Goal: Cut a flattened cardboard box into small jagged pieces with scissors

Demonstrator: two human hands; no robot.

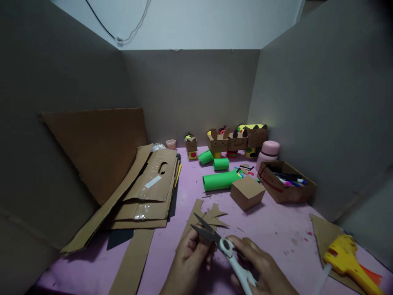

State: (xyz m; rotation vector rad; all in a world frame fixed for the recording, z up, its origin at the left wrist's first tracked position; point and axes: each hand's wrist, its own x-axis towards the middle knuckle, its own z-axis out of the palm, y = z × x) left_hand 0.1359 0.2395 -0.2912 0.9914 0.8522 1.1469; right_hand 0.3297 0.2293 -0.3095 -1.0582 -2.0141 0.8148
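My right hand (260, 264) is closed around the white handles of a pair of scissors (225, 248), whose dark blades are spread and point up-left. My left hand (192, 256) pinches a small piece of brown cardboard (211, 217) right at the blades. More jagged cardboard offcuts (219, 213) lie on the pink table surface (276, 225) just beyond the hands. A brown cardboard cube (247, 191) and a long green paper tube (219, 181) sit a little farther back.
Flat cardboard sheets (147, 188) are stacked at left, and a cardboard strip (132, 262) lies near the front. Small cardboard animal figures (236, 141), short green rolls (213, 159) and a pink container (268, 152) stand at the back. A box of markers (287, 180) is right, a yellow tool (350, 258) front right.
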